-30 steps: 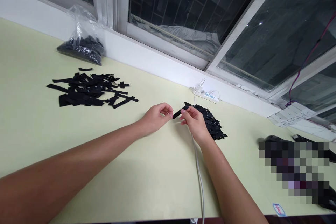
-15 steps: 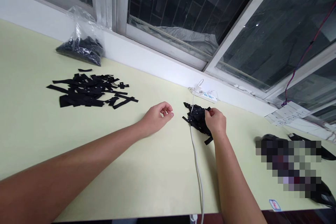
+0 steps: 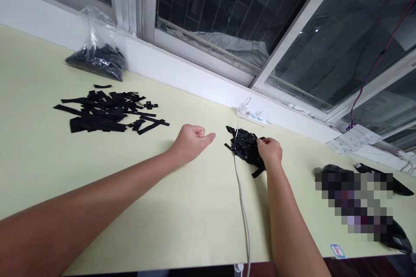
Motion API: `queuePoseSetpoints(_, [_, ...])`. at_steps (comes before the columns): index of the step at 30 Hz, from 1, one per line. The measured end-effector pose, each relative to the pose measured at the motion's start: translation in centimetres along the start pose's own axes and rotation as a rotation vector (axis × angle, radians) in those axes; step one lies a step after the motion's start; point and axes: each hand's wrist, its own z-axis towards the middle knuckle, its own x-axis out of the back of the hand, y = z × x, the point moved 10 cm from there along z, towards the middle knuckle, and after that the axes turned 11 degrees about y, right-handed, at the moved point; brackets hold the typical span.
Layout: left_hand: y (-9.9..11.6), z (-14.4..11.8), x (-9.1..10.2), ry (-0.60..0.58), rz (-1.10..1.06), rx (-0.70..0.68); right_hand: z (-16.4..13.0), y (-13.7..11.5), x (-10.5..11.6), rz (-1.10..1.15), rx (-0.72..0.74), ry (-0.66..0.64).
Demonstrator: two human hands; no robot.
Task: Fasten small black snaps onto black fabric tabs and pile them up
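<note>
Right hand: rests on the near pile of black strips, at 1 o'clock from the frame centre; fingers curled onto the pile's right edge, pinching at strips. Whether one strip is singled out cannot be told.
Left hand: loosely closed on nothing, resting on the table just at 9 o'clock of the near pile, apart from it; judged parked close to receive a strip.
Near pile: heaped compactly between the hands, within easy reach of both.
White cable: runs from the power strip at 12 o'clock down across the pile's left edge to the table's near edge.
Spread pile of black strips: at 10 o'clock, well apart, lying flat and scattered.
Plastic bag: at 10 o'clock beyond it, against the window ledge, holding more black pieces.
</note>
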Motion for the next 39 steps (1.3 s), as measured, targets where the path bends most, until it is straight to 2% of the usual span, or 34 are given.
queuePoseSetpoints(4, [-1.0, -0.4, -1.1, -0.109, 0.001, -0.013, 0.0, 0.4, 0.0, 0.001, -0.028, 0.016])
queuePoseSetpoints(6, [-0.9, -0.1, -0.8, -0.092, -0.050, -0.039, -0.1, 0.3, 0.2, 0.000, -0.032, 0.036])
queuePoseSetpoints(8, [-0.6, 0.3, -0.2, -0.055, -0.112, -0.070, -0.4, -0.3, 1.3, 0.022, -0.009, 0.123])
queuePoseSetpoints(11, [-0.9, 0.7, -0.1, -0.067, -0.127, -0.043, -1.7, -2.5, 3.4, 0.145, 0.109, 0.309])
queuePoseSetpoints(13, [-1.4, 0.8, -0.4, -0.108, -0.111, 0.003, -3.1, -4.5, 3.8, 0.264, 0.231, 0.339])
queuePoseSetpoints(17, [-1.2, 1.0, -0.1, -0.106, -0.205, 0.034, -6.1, -7.9, 2.8, 0.449, 0.436, 0.242])
queuePoseSetpoints(20, [-0.9, 1.4, 0.1, -0.103, -0.272, 0.065, -7.5, -9.2, 2.1, 0.560, 0.494, 0.165])
queuePoseSetpoints(22, [-0.8, 1.5, 0.0, -0.116, -0.272, 0.079, -7.6, -9.0, 1.7, 0.652, 0.422, 0.106])
queuePoseSetpoints(27, [-0.6, 1.5, -0.1, -0.129, -0.258, 0.068, -7.1, -6.8, -0.4, 0.936, -0.017, -0.082])
queuePoseSetpoints(29, [-0.7, 1.7, 0.1, -0.113, -0.275, 0.077, -7.3, -6.8, -1.0, 1.007, -0.095, -0.140])
queuePoseSetpoints(31, [-0.7, 2.3, 1.1, -0.043, -0.320, 0.086, -7.6, -7.2, -1.4, 1.023, -0.102, -0.189])
queuePoseSetpoints(35, [-1.0, 4.3, 4.6, 0.168, -0.445, 0.112, -8.3, -7.9, -2.3, 0.959, -0.046, -0.279])
queuePoseSetpoints(37, [-1.1, 5.3, 6.0, 0.213, -0.397, 0.116, -8.6, -8.0, -2.9, 0.874, -0.015, -0.309])
queuePoseSetpoints(39, [-1.2, 6.0, 7.1, 0.245, -0.253, 0.069, -8.7, -8.0, -3.4, 0.776, 0.031, -0.316])
